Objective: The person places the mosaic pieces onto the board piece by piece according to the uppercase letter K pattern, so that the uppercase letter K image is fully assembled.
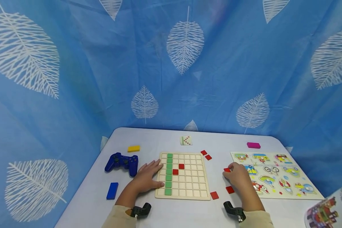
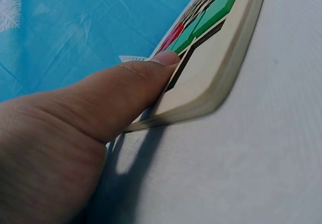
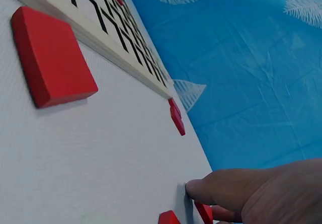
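1. On a pale grey table (image 1: 188, 215) backed by a blue leaf-print curtain (image 1: 102, 79), a person works at a square wooden grid board (image 1: 183, 175) with both hands.

2. The left hand (image 1: 147, 178) lies flat on the board's left edge, fingers straight and slightly spread, the thumb (image 2: 126, 90) pressing the near corner beside a column of green square tiles (image 1: 168, 173).

3. Two red square tiles (image 1: 178, 169) already sit in the grid's cells, next to the green column.

4. The right hand (image 1: 237, 175) rests on the table to the right of the board, fingertips closed on a small red square tile (image 1: 226, 170); the wrist view is tight, so whether it is pinched or only pressed down cannot be told for certain.

5. More loose red tiles lie near: one pair beyond the board's far right corner (image 1: 205, 155), one at its near right corner (image 1: 214, 195), one by the right wrist (image 1: 230, 189).

6. The tile looks light, stiff and smooth-faced, likely to skate on the tabletop; its two opposite edges seem the best place to take hold.

7. Elsewhere lie a blue game controller (image 1: 121, 163), a yellow block (image 1: 133, 148), a blue block (image 1: 112, 190), a magenta block (image 1: 253, 145), a small pattern card (image 1: 186, 140) and a cartoon vehicle puzzle board (image 1: 273, 174).
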A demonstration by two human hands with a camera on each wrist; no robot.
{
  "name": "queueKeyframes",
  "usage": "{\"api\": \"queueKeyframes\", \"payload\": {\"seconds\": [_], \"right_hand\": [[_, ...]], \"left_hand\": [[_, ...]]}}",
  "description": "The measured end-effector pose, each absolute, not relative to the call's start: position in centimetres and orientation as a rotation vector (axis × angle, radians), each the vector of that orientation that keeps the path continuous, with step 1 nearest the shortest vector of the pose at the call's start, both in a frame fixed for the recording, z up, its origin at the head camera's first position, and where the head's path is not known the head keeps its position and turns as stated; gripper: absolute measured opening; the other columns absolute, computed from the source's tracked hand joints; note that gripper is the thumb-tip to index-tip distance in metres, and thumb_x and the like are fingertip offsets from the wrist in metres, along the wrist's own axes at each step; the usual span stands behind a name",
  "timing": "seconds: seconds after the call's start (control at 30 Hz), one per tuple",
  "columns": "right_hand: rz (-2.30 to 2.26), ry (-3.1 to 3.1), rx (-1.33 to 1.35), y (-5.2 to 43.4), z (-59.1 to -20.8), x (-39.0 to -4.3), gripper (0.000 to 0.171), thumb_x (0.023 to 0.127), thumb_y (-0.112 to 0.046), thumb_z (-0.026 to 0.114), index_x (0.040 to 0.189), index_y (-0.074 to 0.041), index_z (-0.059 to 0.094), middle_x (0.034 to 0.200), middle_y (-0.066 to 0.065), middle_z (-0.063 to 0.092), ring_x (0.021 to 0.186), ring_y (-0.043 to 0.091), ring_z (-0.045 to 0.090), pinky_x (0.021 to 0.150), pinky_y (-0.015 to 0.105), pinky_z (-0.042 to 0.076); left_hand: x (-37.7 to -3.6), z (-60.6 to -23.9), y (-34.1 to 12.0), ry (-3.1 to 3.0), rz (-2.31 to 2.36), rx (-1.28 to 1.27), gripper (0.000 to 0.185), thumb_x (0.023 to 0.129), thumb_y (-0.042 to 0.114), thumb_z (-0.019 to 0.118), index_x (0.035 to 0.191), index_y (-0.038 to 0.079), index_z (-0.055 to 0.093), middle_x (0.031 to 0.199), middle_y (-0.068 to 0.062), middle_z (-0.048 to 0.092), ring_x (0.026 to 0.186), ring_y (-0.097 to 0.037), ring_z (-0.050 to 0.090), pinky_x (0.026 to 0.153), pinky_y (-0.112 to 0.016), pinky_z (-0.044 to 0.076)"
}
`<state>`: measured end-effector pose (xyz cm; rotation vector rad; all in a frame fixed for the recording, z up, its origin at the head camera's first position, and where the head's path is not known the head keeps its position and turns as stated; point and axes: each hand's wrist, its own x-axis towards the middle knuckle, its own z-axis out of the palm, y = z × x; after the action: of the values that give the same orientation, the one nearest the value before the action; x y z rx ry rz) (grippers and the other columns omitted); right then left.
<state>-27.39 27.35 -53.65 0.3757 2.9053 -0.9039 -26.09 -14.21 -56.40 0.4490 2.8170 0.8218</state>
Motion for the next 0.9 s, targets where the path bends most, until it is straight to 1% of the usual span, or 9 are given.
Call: {"api": "queueKeyframes", "payload": {"seconds": [0.1, 0.23, 0.33, 0.4, 0.5, 0.57, 0.63, 0.73, 0.9], "right_hand": [[-0.897, 2.919, 0.354, 27.4, -53.9, -27.3, 0.049, 0.088, -0.021, 0.081, 0.125, 0.005, 0.061, 0.114, 0.025, 0.059, 0.103, 0.037, 0.055, 0.076, 0.039, 0.057], [-0.925, 2.924, 0.339, 27.2, -54.1, -27.4, 0.041, 0.091, -0.018, 0.077, 0.123, 0.003, 0.062, 0.110, 0.022, 0.062, 0.099, 0.035, 0.056, 0.071, 0.036, 0.054], [-0.961, 2.920, 0.314, 26.1, -54.2, -27.8, 0.038, 0.092, -0.017, 0.075, 0.124, 0.001, 0.064, 0.110, 0.020, 0.064, 0.097, 0.033, 0.058, 0.070, 0.036, 0.053], [-0.987, 2.932, 0.273, 24.8, -54.2, -28.3, 0.038, 0.093, -0.017, 0.075, 0.125, -0.001, 0.065, 0.113, 0.018, 0.066, 0.099, 0.032, 0.059, 0.074, 0.039, 0.055], [-1.059, 2.966, 0.155, 22.1, -54.1, -29.1, 0.036, 0.093, -0.016, 0.076, 0.125, -0.003, 0.068, 0.117, 0.017, 0.066, 0.104, 0.030, 0.059, 0.086, 0.045, 0.057], [-1.128, 2.970, 0.053, 20.1, -54.0, -29.7, 0.032, 0.093, -0.014, 0.076, 0.123, -0.004, 0.069, 0.119, 0.016, 0.065, 0.107, 0.030, 0.060, 0.093, 0.048, 0.056], [-1.184, 2.955, -0.054, 18.2, -53.9, -30.2, 0.029, 0.094, -0.013, 0.076, 0.121, -0.006, 0.071, 0.119, 0.015, 0.064, 0.109, 0.030, 0.061, 0.094, 0.050, 0.056], [-1.222, 2.911, -0.162, 15.9, -54.0, -30.9, 0.024, 0.095, -0.011, 0.074, 0.119, -0.010, 0.072, 0.119, 0.013, 0.065, 0.110, 0.029, 0.062, 0.093, 0.049, 0.056], [-1.123, 2.917, -0.194, 13.8, -54.5, -31.5, 0.022, 0.094, -0.009, 0.073, 0.116, -0.013, 0.075, 0.114, 0.009, 0.065, 0.102, 0.024, 0.060, 0.092, 0.048, 0.055]], "left_hand": [[-26.1, -56.3, -14.3, 2.817, 0.819, 0.454, 0.093, 0.083, 0.061, 0.080, 0.161, 0.025, 0.044, 0.174, 0.003, 0.026, 0.163, -0.028, 0.017, 0.131, -0.058, 0.009], [-26.2, -56.3, -14.3, 2.821, 0.806, 0.463, 0.094, 0.083, 0.063, 0.079, 0.161, 0.025, 0.044, 0.174, 0.004, 0.026, 0.163, -0.027, 0.017, 0.131, -0.057, 0.009], [-26.2, -56.3, -14.3, 2.823, 0.805, 0.460, 0.094, 0.083, 0.063, 0.079, 0.161, 0.025, 0.044, 0.174, 0.004, 0.025, 0.163, -0.027, 0.017, 0.131, -0.057, 0.009], [-26.3, -56.3, -14.4, 2.825, 0.806, 0.458, 0.094, 0.083, 0.063, 0.079, 0.161, 0.025, 0.043, 0.174, 0.004, 0.025, 0.163, -0.027, 0.017, 0.131, -0.057, 0.008], [-26.3, -56.3, -14.5, 2.837, 0.796, 0.458, 0.093, 0.084, 0.063, 0.079, 0.161, 0.025, 0.043, 0.174, 0.004, 0.025, 0.163, -0.027, 0.018, 0.131, -0.057, 0.008], [-26.2, -56.4, -14.6, 2.841, 0.794, 0.458, 0.093, 0.084, 0.062, 0.079, 0.161, 0.025, 0.044, 0.174, 0.003, 0.026, 0.163, -0.027, 0.018, 0.131, -0.057, 0.009], [-26.2, -56.4, -14.7, 2.838, 0.798, 0.461, 0.093, 0.084, 0.062, 0.080, 0.161, 0.025, 0.044, 0.174, 0.003, 0.026, 0.163, -0.027, 0.018, 0.131, -0.057, 0.009], [-26.1, -56.5, -14.6, 2.828, 0.810, 0.467, 0.093, 0.084, 0.062, 0.080, 0.161, 0.024, 0.044, 0.174, 0.003, 0.026, 0.163, -0.027, 0.018, 0.131, -0.057, 0.008], [-26.0, -56.8, -14.3, 2.826, 0.817, 0.471, 0.093, 0.084, 0.062, 0.080, 0.161, 0.024, 0.044, 0.174, 0.003, 0.026, 0.163, -0.027, 0.018, 0.131, -0.058, 0.008]]}}
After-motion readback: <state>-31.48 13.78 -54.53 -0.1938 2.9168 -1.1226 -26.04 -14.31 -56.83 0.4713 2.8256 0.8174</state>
